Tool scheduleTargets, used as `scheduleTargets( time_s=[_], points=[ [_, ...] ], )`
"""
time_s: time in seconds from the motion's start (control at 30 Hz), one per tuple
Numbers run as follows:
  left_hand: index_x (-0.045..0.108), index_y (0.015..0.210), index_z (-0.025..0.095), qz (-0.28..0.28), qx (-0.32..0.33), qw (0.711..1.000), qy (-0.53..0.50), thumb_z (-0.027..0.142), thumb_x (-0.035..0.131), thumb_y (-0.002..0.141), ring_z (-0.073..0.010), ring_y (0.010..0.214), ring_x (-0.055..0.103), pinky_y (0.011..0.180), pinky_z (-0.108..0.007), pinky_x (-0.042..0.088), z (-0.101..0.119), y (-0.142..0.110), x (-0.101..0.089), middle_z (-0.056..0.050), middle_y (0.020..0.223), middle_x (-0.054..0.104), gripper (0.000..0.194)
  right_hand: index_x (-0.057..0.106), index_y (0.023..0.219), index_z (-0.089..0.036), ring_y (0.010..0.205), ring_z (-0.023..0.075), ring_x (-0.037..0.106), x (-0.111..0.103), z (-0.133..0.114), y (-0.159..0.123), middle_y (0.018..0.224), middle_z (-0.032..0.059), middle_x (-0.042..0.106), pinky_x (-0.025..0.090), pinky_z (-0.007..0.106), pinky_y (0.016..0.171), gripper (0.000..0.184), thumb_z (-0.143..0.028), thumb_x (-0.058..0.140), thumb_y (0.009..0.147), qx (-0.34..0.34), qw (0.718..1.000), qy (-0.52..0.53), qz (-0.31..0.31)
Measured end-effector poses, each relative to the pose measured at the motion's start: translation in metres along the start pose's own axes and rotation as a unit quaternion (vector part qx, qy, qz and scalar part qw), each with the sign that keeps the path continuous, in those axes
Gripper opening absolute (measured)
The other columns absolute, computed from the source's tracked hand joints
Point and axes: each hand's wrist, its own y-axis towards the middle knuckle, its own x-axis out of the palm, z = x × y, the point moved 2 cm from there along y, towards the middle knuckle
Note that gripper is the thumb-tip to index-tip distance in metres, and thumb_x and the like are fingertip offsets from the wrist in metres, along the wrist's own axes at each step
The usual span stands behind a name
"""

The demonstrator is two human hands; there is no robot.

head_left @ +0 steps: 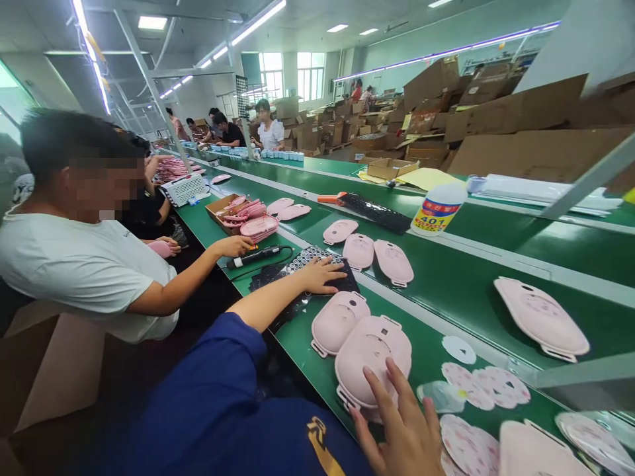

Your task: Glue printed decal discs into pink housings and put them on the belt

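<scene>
My left hand (321, 274) lies with spread fingers on a stack of black sheets (353, 283) bearing rows of round stickers (312, 256). My right hand (404, 423) is open too, its fingers apart at the lower edge of a pale pink plastic shell (370, 350); whether the fingertips press on it I cannot tell. That shell overlaps another pink shell (337, 324) behind it. Right of my right hand lie round printed discs (469, 443), a small clear bottle (443, 395) on its side and a further pink shell (536, 453), cut off by the frame.
A co-worker's hand (233, 246) is beside a black handheld tool (258, 256) with a cord. Pink parts fill a cardboard box (218, 210). Several pink shells (391, 261) lie along the green bench (446, 291). A white bottle (437, 208) marked 401 stands behind them. A metal post (590, 178) rises at right.
</scene>
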Motion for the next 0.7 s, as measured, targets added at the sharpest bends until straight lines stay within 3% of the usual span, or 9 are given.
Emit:
scheduleTargets(
  time_s=[0.1, 0.23, 0.4, 0.6, 0.7],
  points=[
    [0.035, 0.16, 0.036, -0.021, -0.01, 1.0, -0.018, 0.058, 0.054, 0.099, -0.035, 0.16, 0.013, 0.127, -0.063, 0.015, 0.0, 0.007, 0.007, 0.002, 0.173, 0.023, 0.067, 0.046, 0.147, -0.026, 0.122, 0.0384, 0.064, 0.0, 0.004, -0.001, 0.152, 0.0195, 0.052, 0.048, 0.062, 0.099, 0.049, -0.036, 0.051, 0.098, -0.023, 1.0, -0.02, 0.006],
    [0.038, 0.158, 0.028, 0.007, -0.063, 0.997, -0.036, 0.052, 0.057, 0.1, -0.0394, 0.156, 0.023, 0.124, -0.07, 0.018, -0.002, 0.0, 0.013, -0.011, 0.17, 0.027, 0.066, 0.048, 0.144, -0.023, 0.119, 0.0378, 0.066, -0.002, 0.01, -0.005, 0.147, 0.0205, 0.056, 0.047, 0.059, 0.098, 0.049, -0.035, 0.053, 0.097, -0.038, 0.999, -0.024, 0.023],
    [0.049, 0.15, 0.028, 0.049, -0.137, 0.988, -0.046, 0.045, 0.06, 0.1, -0.0369, 0.15, 0.035, 0.122, -0.066, 0.028, 0.003, -0.021, 0.02, -0.012, 0.166, 0.033, 0.054, 0.051, 0.14, -0.019, 0.118, 0.0375, 0.066, -0.013, 0.003, -0.001, 0.144, 0.0217, 0.058, 0.044, 0.061, 0.101, 0.044, -0.034, 0.049, 0.099, -0.025, 0.999, -0.003, 0.025],
    [0.041, 0.156, 0.027, 0.067, -0.196, 0.976, -0.061, 0.045, 0.058, 0.101, -0.0397, 0.156, 0.021, 0.124, -0.071, 0.016, 0.015, -0.034, 0.028, -0.012, 0.169, 0.027, 0.061, 0.049, 0.141, -0.02, 0.13, 0.035, 0.059, -0.025, -0.009, 0.005, 0.149, 0.0209, 0.054, 0.038, 0.062, 0.11, 0.041, -0.028, 0.048, 0.1, 0.02, 0.999, 0.03, -0.013],
    [0.042, 0.156, 0.026, 0.07, -0.214, 0.972, -0.072, 0.043, 0.057, 0.101, -0.04, 0.156, 0.021, 0.123, -0.072, 0.017, 0.019, -0.032, 0.029, -0.012, 0.169, 0.028, 0.059, 0.047, 0.142, -0.021, 0.131, 0.0345, 0.058, -0.026, -0.012, 0.007, 0.151, 0.0205, 0.053, 0.038, 0.064, 0.11, 0.042, -0.027, 0.047, 0.1, 0.031, 0.998, 0.039, -0.024]
  ],
)
